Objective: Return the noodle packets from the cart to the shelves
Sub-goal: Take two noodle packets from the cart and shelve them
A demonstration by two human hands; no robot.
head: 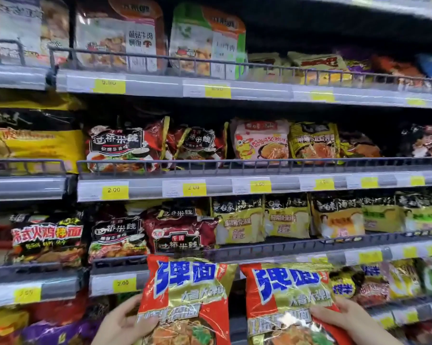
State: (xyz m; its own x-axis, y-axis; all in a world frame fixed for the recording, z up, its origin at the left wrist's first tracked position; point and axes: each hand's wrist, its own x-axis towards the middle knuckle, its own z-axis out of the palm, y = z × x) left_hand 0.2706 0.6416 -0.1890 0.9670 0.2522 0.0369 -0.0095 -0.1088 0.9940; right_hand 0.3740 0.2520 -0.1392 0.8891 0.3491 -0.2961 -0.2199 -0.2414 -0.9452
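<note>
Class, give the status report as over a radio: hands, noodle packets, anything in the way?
Left hand gripping one red-and-gold noodle packet; right hand gripping a matching second packet. Both upright before shelves. Grey wire shelf rail ahead.

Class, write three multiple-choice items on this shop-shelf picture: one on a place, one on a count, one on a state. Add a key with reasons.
1. Where is the pink packet with the cartoon chicken?
A. Top shelf
B. Middle shelf, right of the dark red packets
C. In a hand

2. How many red-and-gold packets are being held up?
A. One
B. Two
C. Four

3. What is the left hand doing?
A. Hanging free
B. Pressing a price tag
C. Gripping a packet

Key: B, it stands behind the middle rail; B, the left packet and right packet, one per hand; C, its fingers curl round the left packet's edge, as the right hand does on its own.
</note>
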